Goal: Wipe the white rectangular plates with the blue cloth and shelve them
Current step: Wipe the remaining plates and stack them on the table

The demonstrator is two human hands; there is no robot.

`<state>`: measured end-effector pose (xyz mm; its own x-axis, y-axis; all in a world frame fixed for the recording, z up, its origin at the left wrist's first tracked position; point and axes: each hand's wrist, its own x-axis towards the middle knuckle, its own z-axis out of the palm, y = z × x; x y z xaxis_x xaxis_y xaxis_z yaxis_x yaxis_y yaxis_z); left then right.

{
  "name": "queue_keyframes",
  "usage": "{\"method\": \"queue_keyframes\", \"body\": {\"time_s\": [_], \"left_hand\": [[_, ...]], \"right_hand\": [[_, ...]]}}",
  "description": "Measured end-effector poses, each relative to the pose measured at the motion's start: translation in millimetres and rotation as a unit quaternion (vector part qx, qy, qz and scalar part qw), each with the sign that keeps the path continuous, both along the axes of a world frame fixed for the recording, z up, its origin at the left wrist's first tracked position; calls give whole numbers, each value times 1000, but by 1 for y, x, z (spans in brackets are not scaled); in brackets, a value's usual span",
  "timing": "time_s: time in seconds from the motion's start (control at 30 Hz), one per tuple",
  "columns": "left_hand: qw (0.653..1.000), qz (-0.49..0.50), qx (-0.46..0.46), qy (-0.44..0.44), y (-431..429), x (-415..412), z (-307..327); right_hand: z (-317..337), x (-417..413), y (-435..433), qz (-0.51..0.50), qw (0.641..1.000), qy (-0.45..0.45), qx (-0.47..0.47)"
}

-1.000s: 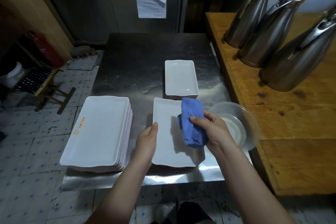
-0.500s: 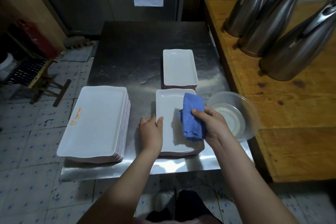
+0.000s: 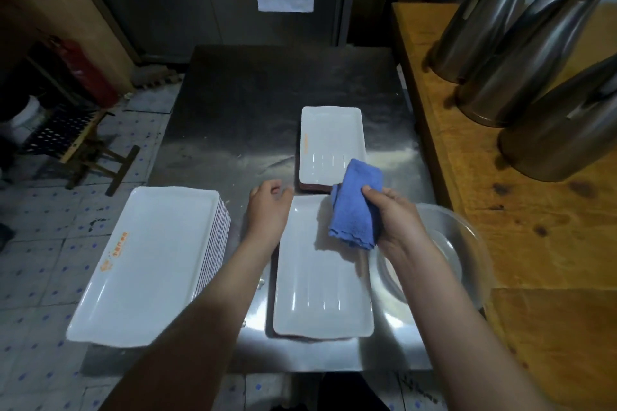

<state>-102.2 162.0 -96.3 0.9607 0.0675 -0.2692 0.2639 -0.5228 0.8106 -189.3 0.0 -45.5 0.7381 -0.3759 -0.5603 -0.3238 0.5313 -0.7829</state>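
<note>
Plate in hand: white rectangular plate (image 3: 320,294) on the counter (image 3: 250,103), long axis running away from the person.
Right hand (image 3: 397,220): fingers pinch the folded blue cloth (image 3: 354,203) over the plate's far right end.
Left hand (image 3: 267,210): at the far left corner, fingers curled; hold on the rim not confirmed.
Judgement: the wipe runs from the cloth toward the near end.

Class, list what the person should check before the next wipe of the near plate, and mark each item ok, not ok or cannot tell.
1. Cloth held: ok, right hand grips the blue cloth.
2. Near plate lying on the steel table: ok.
3. Plate steadied: cannot tell; left hand is at its far left corner.
4. Cloth touching plate: cannot tell.
5. Elbow room: likely not ok, clear bowl sits right beside the plate.
</note>
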Motion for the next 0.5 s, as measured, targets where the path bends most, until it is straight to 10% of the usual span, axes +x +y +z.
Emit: {"method": "queue_keyframes", "body": {"time_s": [0.5], "left_hand": [[996,-29,85,12,-73,116,-43]], "right_hand": [[-23,98,-50,71,992,77,-76]]}}
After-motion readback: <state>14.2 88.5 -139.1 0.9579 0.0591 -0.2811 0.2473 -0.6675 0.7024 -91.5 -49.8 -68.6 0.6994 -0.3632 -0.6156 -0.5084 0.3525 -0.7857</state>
